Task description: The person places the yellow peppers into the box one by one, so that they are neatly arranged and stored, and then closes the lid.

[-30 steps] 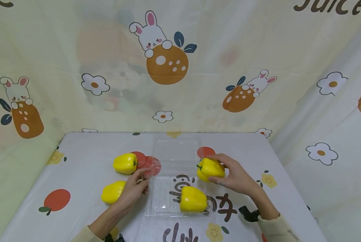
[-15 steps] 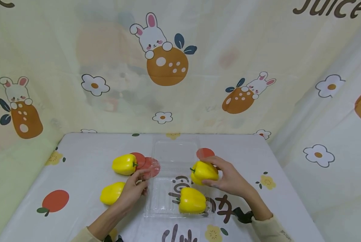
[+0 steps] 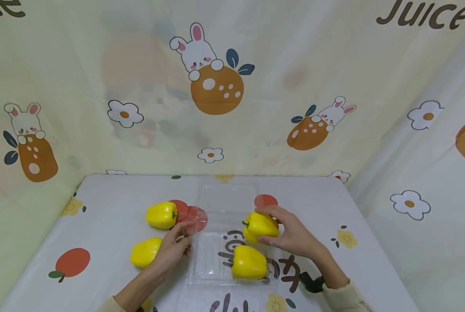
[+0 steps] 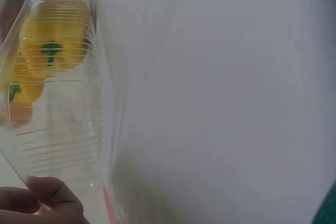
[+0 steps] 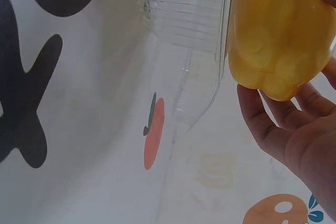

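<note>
A clear plastic clamshell box lies open in the middle of the table, its lid folded back. One yellow bell pepper rests inside its near half. My right hand grips a second yellow pepper just above the box's right side; the right wrist view shows that pepper held beside the box wall. My left hand pinches the box's left edge, with fingertips on the ribbed rim. Two more peppers lie to the left.
The table is covered with a printed cloth that also hangs as walls on three sides. The table's right edge drops off beside my right arm. Bare cloth lies at the far left and far right.
My right hand has carried its pepper leftward, from beside the box's right edge to over the box. The left hand has stayed on the box's left edge.
</note>
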`<act>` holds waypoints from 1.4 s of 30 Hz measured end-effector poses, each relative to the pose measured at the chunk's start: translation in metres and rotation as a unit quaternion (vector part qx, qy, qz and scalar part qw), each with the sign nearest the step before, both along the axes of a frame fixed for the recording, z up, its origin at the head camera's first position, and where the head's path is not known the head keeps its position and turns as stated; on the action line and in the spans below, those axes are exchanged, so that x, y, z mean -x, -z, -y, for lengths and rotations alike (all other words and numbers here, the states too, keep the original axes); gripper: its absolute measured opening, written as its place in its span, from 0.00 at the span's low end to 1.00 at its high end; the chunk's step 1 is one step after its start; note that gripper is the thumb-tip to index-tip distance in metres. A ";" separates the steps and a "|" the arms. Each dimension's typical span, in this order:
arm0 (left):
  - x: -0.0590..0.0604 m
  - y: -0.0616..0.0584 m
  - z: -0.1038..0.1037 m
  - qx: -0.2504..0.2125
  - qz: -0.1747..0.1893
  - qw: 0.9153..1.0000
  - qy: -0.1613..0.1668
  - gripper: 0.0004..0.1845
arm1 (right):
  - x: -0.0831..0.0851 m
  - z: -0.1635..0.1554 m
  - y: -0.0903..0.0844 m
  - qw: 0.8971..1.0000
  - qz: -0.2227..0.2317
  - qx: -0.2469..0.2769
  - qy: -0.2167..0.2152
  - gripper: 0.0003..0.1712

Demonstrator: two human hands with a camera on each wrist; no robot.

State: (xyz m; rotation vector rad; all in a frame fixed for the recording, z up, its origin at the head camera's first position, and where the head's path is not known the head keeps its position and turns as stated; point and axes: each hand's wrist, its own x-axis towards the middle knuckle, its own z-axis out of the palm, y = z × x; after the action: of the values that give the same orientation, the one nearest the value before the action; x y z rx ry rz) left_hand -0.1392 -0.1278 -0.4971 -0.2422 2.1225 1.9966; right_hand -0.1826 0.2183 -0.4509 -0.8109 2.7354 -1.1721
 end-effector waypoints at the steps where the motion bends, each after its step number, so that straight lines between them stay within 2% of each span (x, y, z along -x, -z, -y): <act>1: 0.000 0.001 0.000 -0.001 0.001 1.000 0.000 0.24 | -0.001 0.000 0.000 1.000 -0.002 0.000 0.000 0.39; 18: -0.002 0.005 0.000 0.002 0.002 1.000 -0.004 0.24 | 0.000 0.008 0.007 1.000 -0.010 -0.002 -0.017 0.39; 42: -0.002 0.001 -0.001 -0.001 -0.004 1.000 0.000 0.24 | 0.002 0.017 0.005 0.999 0.012 -0.006 -0.036 0.40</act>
State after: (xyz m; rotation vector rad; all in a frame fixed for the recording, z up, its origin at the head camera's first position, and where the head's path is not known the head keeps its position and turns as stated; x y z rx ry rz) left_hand -0.1371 -0.1269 -0.4981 -0.2339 2.1255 2.0027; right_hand -0.1848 0.2009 -0.4564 -0.8811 2.6667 -1.1438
